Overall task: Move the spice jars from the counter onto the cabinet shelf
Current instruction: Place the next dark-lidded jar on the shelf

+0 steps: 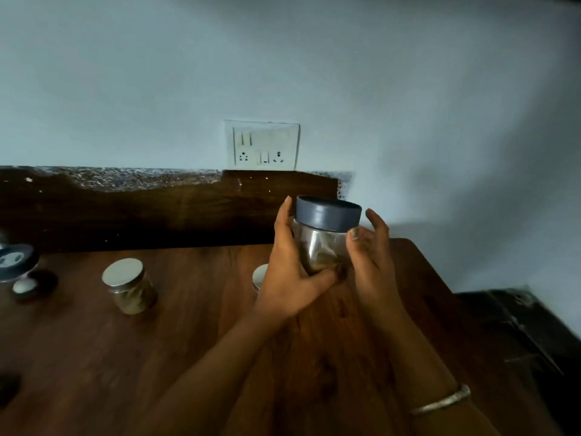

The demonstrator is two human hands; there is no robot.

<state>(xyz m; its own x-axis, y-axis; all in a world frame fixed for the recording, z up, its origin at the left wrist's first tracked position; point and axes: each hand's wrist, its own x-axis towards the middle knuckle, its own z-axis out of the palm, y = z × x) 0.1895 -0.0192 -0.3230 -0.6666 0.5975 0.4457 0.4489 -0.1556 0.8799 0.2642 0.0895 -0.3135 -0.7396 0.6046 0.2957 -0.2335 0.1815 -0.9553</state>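
holds a clear jar (317, 250) with a dark grey-blue lid (327, 214) upright over the far right part of the wooden counter (188, 325), in front of the dark strip (157, 212) along the foot of the wall. wraps the left hand (292, 269) round the jar's left side and bottom, fingers up behind the glass and thumb curled under the base: that grip closed on the jar. has the right hand (372, 262) just beside the jar's right side, thumb tip against the glass below the lid, the other fingers fairly straight and spread away from it: that grip open, pinching nothing. shows a little brownish stuff low in the jar, hard to make out in the dim light. wears a thin silver bangle (443, 402) on the right wrist. on the counter to the left, well apart from the hands, a small jar (132, 286) with a shiny silver lid, upright, something pale brown inside. just behind the left hand, a second small jar (260, 276) with the same kind of lid, mostly hidden. at the far left edge, another dark lid (15, 259) with white marks, and just beside it a small dark round thing (34, 286) with a pale blob on it; cannot tell what. on the pale wall above the strip, a white socket plate (264, 146).
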